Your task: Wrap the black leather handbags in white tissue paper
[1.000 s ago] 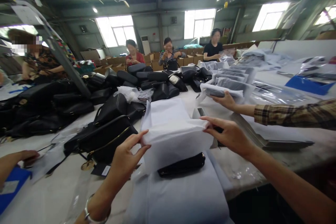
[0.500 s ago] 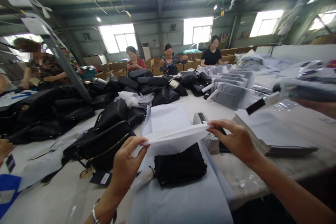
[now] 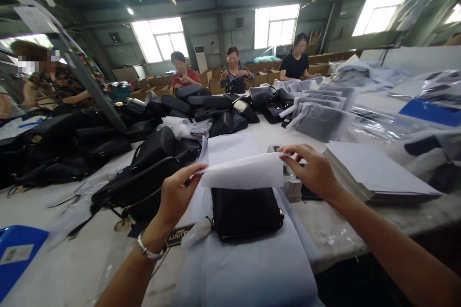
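My left hand pinches the left edge of a white paper sheet, and my right hand pinches its right corner. The sheet is stretched between them, its near part hanging over the far end of a black handbag. That bag lies flat on pale tissue paper, with small gold rings at its corners. Beneath my left wrist lies a black lettered tag. A grey dispenser-like object stands partly hidden behind my right hand.
Black bags are heaped to the left and behind. On the right sits a stack of white sheets, with bagged goods beyond it. A blue box is at the lower left. Several people work across the table.
Both hands have lifted slightly in view with the paper, whose near part hangs down more. The other person's hand and wrapped item at the right have gone from there.
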The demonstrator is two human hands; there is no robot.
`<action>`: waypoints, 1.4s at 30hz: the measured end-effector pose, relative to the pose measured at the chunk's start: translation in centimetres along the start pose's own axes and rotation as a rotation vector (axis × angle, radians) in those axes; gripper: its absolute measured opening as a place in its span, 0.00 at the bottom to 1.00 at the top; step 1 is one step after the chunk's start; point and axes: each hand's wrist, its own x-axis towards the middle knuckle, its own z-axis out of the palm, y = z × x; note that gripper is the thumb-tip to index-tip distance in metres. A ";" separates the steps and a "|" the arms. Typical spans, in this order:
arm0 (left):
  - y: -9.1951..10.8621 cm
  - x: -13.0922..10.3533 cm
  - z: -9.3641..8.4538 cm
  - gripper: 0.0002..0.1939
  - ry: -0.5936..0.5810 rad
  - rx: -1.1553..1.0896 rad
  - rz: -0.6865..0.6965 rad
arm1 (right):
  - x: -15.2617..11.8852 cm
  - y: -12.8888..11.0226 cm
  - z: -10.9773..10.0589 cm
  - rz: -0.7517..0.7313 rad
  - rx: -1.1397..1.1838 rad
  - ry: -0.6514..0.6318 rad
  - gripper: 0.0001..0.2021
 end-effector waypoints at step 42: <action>3.9 -11.4 3.2 0.16 -0.158 0.457 0.171 | -15.1 0.4 6.7 -0.502 -0.124 -0.472 0.31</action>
